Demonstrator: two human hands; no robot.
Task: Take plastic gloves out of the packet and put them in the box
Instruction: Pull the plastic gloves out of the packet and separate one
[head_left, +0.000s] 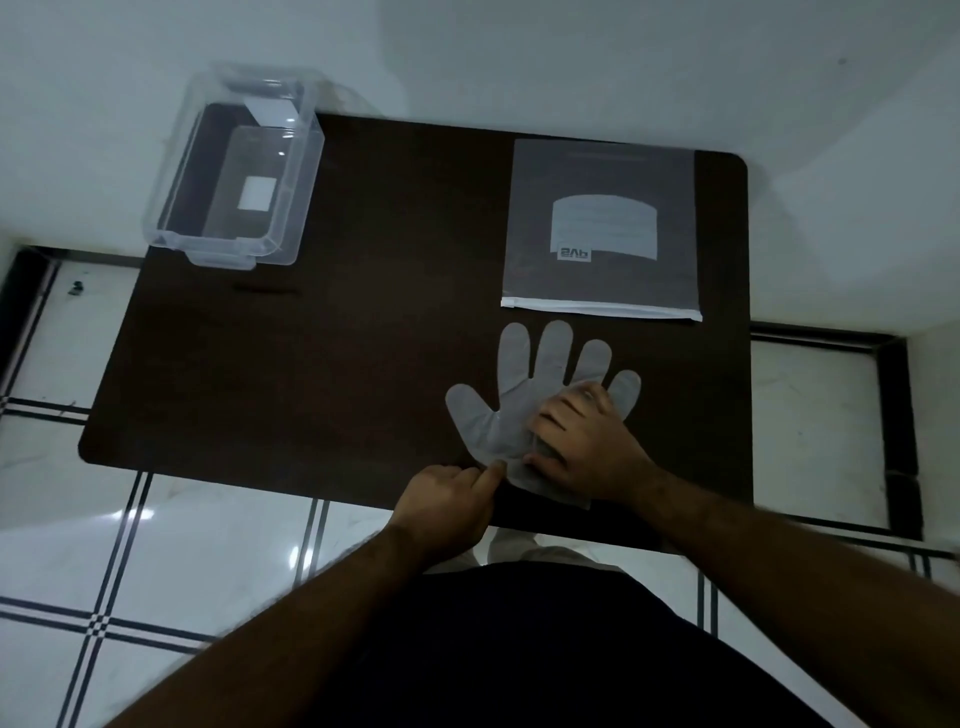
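Observation:
A translucent plastic glove (524, 384) lies flat on the dark table (322, 364), fingers pointing away from me. My right hand (582, 441) rests on its palm and cuff, fingers curled and pinching the plastic. My left hand (447, 499) sits at the cuff's left edge, index finger and thumb touching the glove. The flat packet (602, 234), grey with a white label and white zip strip, lies just beyond the glove. The clear plastic box (234, 176) stands open at the table's far left corner, with only a white sticker visible inside.
The table's near edge runs just under my wrists. White floor tiles (156, 545) with dark stripes surround the table. A white wall stands behind the box and packet.

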